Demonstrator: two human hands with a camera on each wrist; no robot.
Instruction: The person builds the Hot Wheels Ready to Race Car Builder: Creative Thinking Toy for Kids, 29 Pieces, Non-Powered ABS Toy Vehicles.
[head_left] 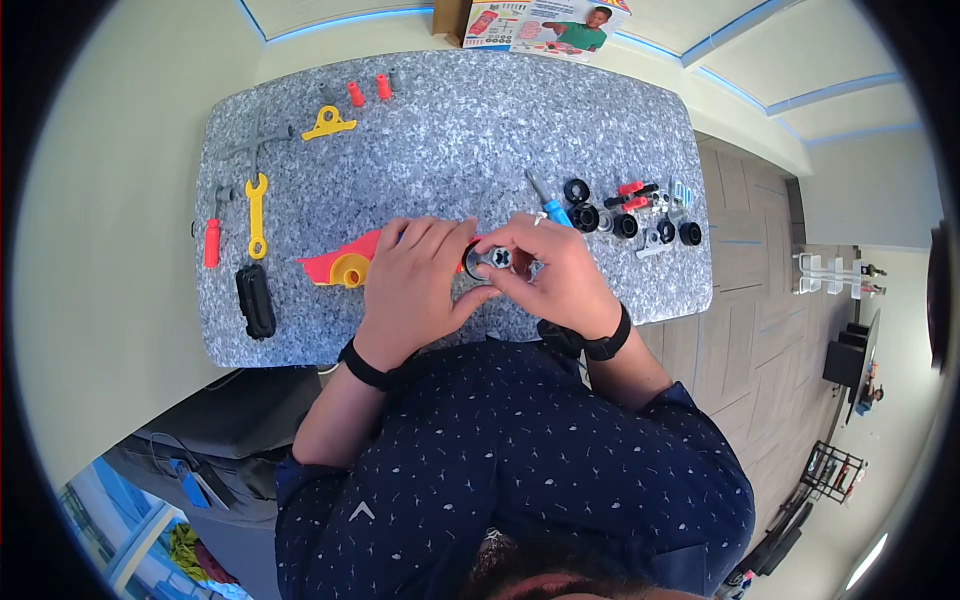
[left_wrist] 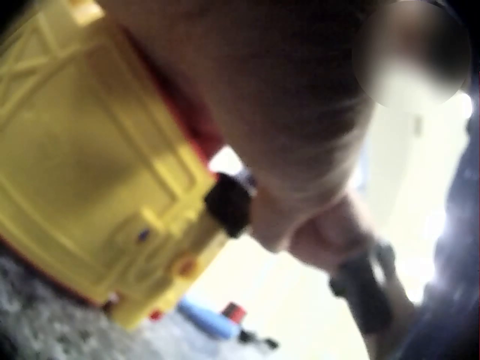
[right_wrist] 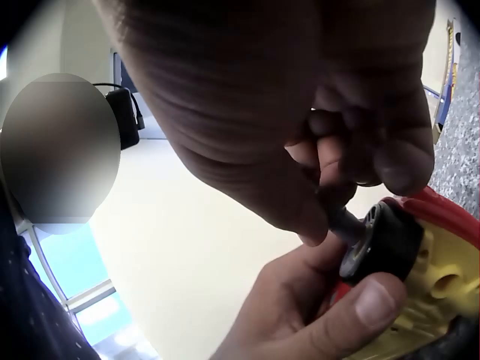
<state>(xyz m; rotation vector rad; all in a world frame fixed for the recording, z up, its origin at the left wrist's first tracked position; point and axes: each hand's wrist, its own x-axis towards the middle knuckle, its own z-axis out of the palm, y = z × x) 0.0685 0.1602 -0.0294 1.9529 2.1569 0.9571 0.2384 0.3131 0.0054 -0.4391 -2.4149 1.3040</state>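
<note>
A toy car with a red body point(head_left: 340, 258) and a yellow underside point(left_wrist: 90, 157) is tipped on its side near the table's front edge. My left hand point(head_left: 420, 280) grips it, fingers laid over the body, with the thumb against a black wheel point(right_wrist: 397, 241) in the right wrist view. Between thumb and fingers, my right hand point(head_left: 565, 272) pinches a grey plastic piece point(right_wrist: 346, 225) at the centre of that wheel. From above, the piece's end shows a dark cross-shaped recess. My left hand hides much of the car in the head view.
To the right lie a blue-handled screwdriver point(head_left: 556, 210), loose black wheels point(head_left: 583, 218) and small red and grey parts. A yellow wrench point(head_left: 256, 215), grey cross-shaped tool point(head_left: 257, 147), red-handled hammer point(head_left: 212, 242) and black part point(head_left: 255, 302) are left. Behind stand red pieces point(head_left: 383, 87) and a box point(head_left: 560, 28).
</note>
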